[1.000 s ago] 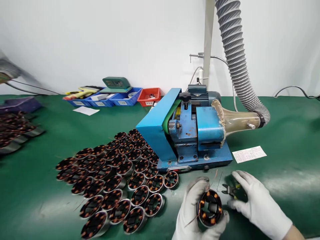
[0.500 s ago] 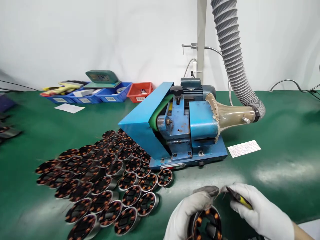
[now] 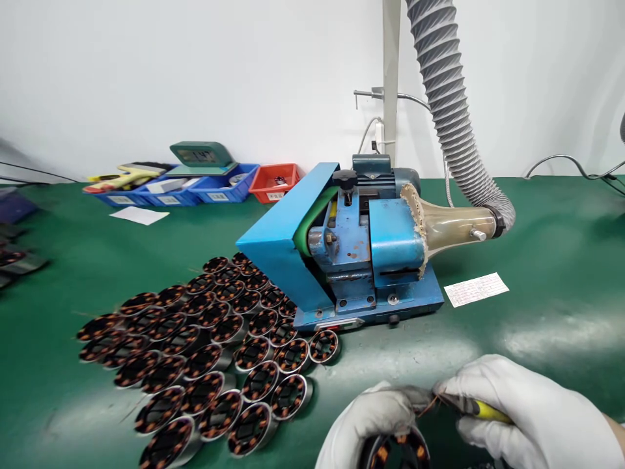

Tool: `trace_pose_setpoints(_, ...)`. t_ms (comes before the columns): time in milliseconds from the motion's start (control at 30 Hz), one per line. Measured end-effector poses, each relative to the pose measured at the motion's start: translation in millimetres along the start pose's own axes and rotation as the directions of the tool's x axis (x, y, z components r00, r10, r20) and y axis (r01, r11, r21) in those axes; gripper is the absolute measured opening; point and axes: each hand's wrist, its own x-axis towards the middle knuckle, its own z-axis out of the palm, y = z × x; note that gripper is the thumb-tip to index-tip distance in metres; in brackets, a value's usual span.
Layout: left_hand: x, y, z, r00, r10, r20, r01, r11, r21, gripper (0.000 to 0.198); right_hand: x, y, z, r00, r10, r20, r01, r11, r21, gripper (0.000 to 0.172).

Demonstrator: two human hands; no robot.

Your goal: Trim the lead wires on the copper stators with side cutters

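Note:
My left hand [image 3: 374,423], in a white glove, is closed round a motor stator [image 3: 396,451] with copper windings at the bottom edge; only the stator's top shows. Thumb and forefinger pinch its thin copper wires [image 3: 430,404]. My right hand [image 3: 530,417], also gloved, grips small yellow-handled cutters [image 3: 476,408] whose tip meets the wires beside the left thumb.
Several finished stators [image 3: 209,352] lie in rows at the left. A blue bench machine [image 3: 351,251] with a grey ribbed extraction hose [image 3: 446,111] stands behind my hands. A paper slip [image 3: 476,289] lies to its right. Blue and red bins [image 3: 219,181] sit at the back.
My right hand picked the cutters off the mat and brought them to the wires. My left hand drew the stator down towards the bottom edge.

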Motion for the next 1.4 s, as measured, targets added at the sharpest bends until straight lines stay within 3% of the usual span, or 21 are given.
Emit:
trace_pose_setpoints(100, 6.5, 2.3, -6.1, 0.995, -0.081, 0.055, 0.082, 0.997, -0.017, 0.036, -1.7, -0.2, 2.2, 0.999, 0.05, 0.023, -0.05, 0.998, 0.039, 0.014)
trace_pose_setpoints(200, 7.2, 6.8, -3.0, 0.998, -0.055, 0.033, 0.055, 0.998, -0.009, 0.036, -2.1, 1.4, 4.0, 0.997, 0.071, -0.006, -0.07, 0.997, 0.038, 0.013)
trace_pose_setpoints(300, 3.6, 13.9, 9.2, 0.994, 0.088, -0.07, -0.091, 0.995, -0.04, 0.042, -1.0, 4.6, 2.2, 0.989, 0.144, -0.04, -0.143, 0.989, 0.038, 0.022)
trace_pose_setpoints(367, 2.4, 19.5, 18.2, 0.977, 0.12, -0.175, -0.137, 0.987, -0.088, 0.042, -0.9, 6.7, 2.3, 0.98, 0.196, -0.027, -0.19, 0.971, 0.146, 0.025)
trace_pose_setpoints(500, 7.6, 28.0, 27.2, 0.948, 0.039, -0.316, -0.096, 0.982, -0.164, 0.032, -3.3, 6.5, 16.3, 0.974, 0.213, -0.074, -0.154, 0.867, 0.474, 0.028)
trace_pose_setpoints(600, 11.5, 30.1, 27.3, 0.915, -0.004, -0.403, -0.085, 0.976, -0.202, 0.031, -3.0, 2.6, 33.3, 0.967, 0.199, -0.156, -0.084, 0.835, 0.544, 0.032)
trace_pose_setpoints(667, 10.2, 29.9, 28.0, 0.902, -0.034, -0.431, -0.078, 0.968, -0.239, 0.031, 0.1, -0.9, 40.8, 0.964, 0.238, -0.117, -0.131, 0.811, 0.571, 0.033)
trace_pose_setpoints(733, 6.2, 29.0, 30.4, 0.907, -0.039, -0.42, -0.081, 0.962, -0.263, 0.028, 4.5, -4.3, 43.7, 0.948, 0.317, -0.032, -0.226, 0.742, 0.631, 0.034)
trace_pose_setpoints(833, -0.3, 28.2, 34.9, 0.95, 0.014, -0.312, -0.103, 0.957, -0.272, 0.025, 10.0, -6.7, 44.1, 0.93, 0.348, 0.114, -0.298, 0.538, 0.789, 0.037)
trace_pose_setpoints(900, -3.2, 28.7, 36.6, 0.966, 0.055, -0.253, -0.127, 0.952, -0.278, 0.038, 11.8, -5.2, 45.9, 0.946, 0.306, 0.11, -0.222, 0.363, 0.905, 0.038)
trace_pose_setpoints(967, -5.0, 30.0, 37.2, 0.969, 0.087, -0.232, -0.156, 0.941, -0.299, 0.052, 13.3, -1.7, 49.0, 0.952, 0.305, -0.038, -0.039, 0.244, 0.969, 0.036)
trace_pose_setpoints(1000, -5.6, 30.8, 37.4, 0.97, 0.103, -0.222, -0.171, 0.935, -0.312, 0.054, 14.2, 0.2, 50.4, 0.932, 0.326, -0.156, 0.072, 0.254, 0.964, 0.033)
trace_pose_setpoints(1067, -6.6, 32.5, 38.2, 0.979, 0.122, -0.166, -0.177, 0.911, -0.373, 0.051, 16.6, 2.7, 51.9, 0.874, 0.309, -0.374, 0.219, 0.438, 0.872, 0.028)
trace_pose_setpoints(1133, -7.0, 34.1, 39.9, 0.989, 0.135, -0.062, -0.148, 0.869, -0.473, 0.045, 20.0, 2.4, 51.6, 0.855, 0.153, -0.495, 0.269, 0.685, 0.677, 0.042)
trace_pose_setpoints(1200, -7.0, 34.9, 42.0, 0.988, 0.154, 0.031, -0.111, 0.822, -0.558, 0.037, 23.8, -0.1, 50.9, 0.849, -0.03, -0.527, 0.325, 0.817, 0.477, 0.057)
trace_pose_setpoints(1300, -7.0, 33.3, 42.8, 0.986, 0.164, 0.038, -0.113, 0.809, -0.577, 0.028, 29.2, -3.5, 52.0, 0.798, -0.15, -0.584, 0.398, 0.859, 0.323, 0.051)
trace_pose_setpoints(1400, -5.6, 26.7, 39.3, 0.991, 0.127, -0.046, -0.133, 0.856, -0.499, 0.033, 32.3, -4.0, 54.4, 0.79, -0.055, -0.611, 0.354, 0.855, 0.38, 0.019)
